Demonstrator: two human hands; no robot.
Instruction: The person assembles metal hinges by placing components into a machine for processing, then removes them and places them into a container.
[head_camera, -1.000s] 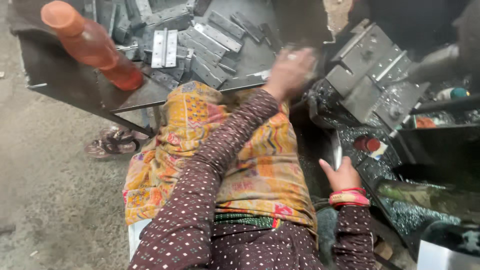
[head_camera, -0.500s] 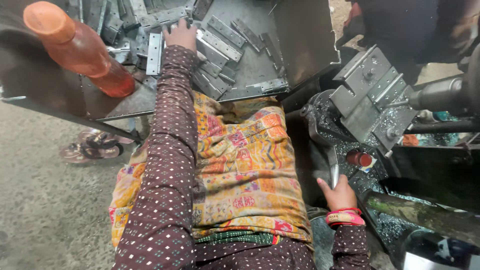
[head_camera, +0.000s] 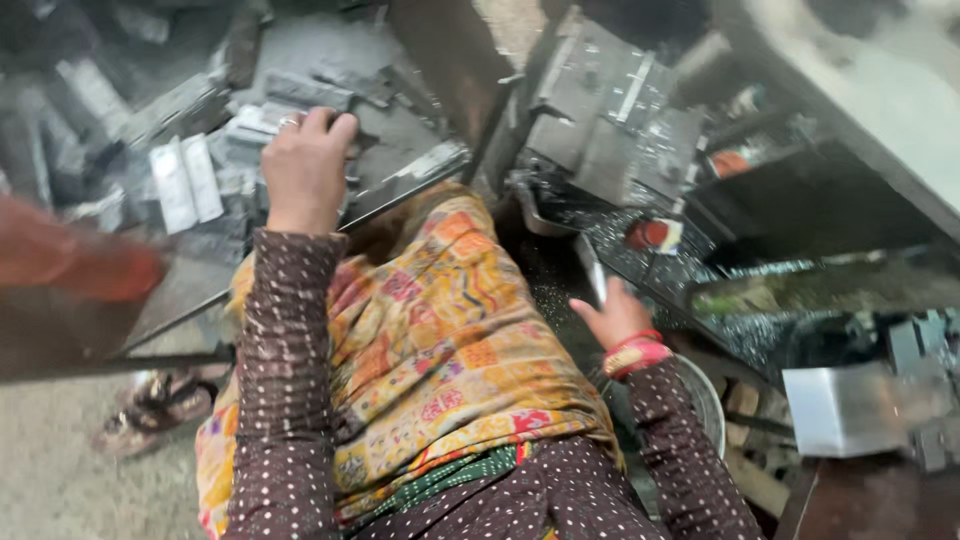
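Dim, flat light falls from above; the machine's recesses sink into deep shadow. Motion blur smears the whole view, worst at the left edge, where the orange bottle (head_camera: 70, 262) dissolves into streaks.

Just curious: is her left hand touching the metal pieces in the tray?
Touching. The head view shows the left hand resting with fingers curled onto the metal pieces.

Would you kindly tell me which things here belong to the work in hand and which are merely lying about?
In the work:
- left hand, on the pile of flat grey metal pieces
- dark metal tray holding the pile
- right hand, beside the grey metal machine block

Lying about:
- orange plastic bottle, blurred
- sandal on the floor
- small red round object
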